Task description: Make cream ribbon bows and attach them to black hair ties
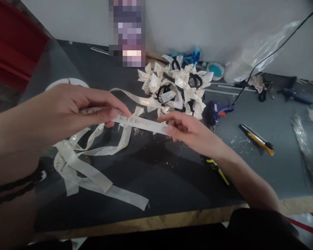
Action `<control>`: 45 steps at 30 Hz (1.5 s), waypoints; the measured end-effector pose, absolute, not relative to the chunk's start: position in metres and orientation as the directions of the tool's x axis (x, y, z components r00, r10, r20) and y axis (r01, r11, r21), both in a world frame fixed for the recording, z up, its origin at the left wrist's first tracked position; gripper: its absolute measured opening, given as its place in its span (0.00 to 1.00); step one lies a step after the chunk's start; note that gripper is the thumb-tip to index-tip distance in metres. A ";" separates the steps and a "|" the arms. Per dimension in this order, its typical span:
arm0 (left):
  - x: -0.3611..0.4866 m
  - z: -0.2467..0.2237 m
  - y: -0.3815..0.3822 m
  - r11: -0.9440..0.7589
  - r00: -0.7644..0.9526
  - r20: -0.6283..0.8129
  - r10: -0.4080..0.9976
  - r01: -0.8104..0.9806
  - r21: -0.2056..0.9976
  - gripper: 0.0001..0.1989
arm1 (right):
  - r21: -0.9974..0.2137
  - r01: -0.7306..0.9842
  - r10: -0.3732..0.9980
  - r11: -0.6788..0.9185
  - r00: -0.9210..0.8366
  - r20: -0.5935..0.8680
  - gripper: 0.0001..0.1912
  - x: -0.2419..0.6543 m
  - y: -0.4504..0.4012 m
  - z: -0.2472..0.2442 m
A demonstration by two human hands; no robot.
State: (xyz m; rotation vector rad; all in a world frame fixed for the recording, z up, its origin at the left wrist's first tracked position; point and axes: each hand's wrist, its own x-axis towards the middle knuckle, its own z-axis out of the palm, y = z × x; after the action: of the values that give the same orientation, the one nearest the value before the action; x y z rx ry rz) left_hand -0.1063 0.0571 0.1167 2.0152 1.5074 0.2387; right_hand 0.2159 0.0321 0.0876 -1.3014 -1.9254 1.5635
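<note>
worn on head, facing forward and down

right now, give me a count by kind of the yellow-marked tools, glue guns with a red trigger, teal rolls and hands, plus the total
yellow-marked tools: 2 (orange-ended cutter, partly hidden tool)
red-trigger glue gun: 1
teal roll: 1
hands: 2 (left hand, right hand)
total: 6

The left hand (94, 109) and right hand (184, 128) face each other, palms inward, thumbs pressed toward bent fingers, forearms angling inward.
</note>
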 end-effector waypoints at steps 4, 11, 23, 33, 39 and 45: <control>-0.109 0.113 0.063 -0.162 0.255 -0.270 0.928 0.933 0.323 0.24 | -0.853 0.523 0.805 0.006 -0.508 -0.306 0.19 0.221 0.034 0.089; -0.094 0.113 0.058 -0.158 0.192 -0.334 0.923 0.979 0.126 0.18 | -0.788 0.579 0.849 0.210 -0.507 -0.147 0.17 0.222 0.034 0.083; -0.093 0.117 0.052 -0.254 0.332 -0.189 0.924 0.903 0.347 0.17 | -0.729 0.611 0.861 0.308 -0.505 -0.060 0.08 0.214 0.030 0.079; -0.021 0.081 0.018 -0.257 0.474 -0.242 0.846 0.761 0.596 0.11 | -0.723 0.606 0.829 0.332 -0.553 -0.084 0.09 0.207 0.023 0.081; -0.029 0.081 0.023 -0.231 0.480 -0.264 0.837 0.747 0.623 0.06 | -0.711 0.655 0.855 0.256 -0.497 -0.150 0.08 0.204 0.020 0.082; -0.035 0.086 0.030 -0.165 0.501 -0.314 0.806 0.700 0.695 0.10 | -0.724 0.660 0.862 0.199 -0.470 -0.192 0.09 0.207 0.021 0.082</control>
State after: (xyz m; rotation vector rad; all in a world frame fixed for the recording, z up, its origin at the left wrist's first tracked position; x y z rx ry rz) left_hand -0.0348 0.0303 0.0858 1.9104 1.2440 0.1603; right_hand 0.2067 0.0211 0.0818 -1.4488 -2.2193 1.1338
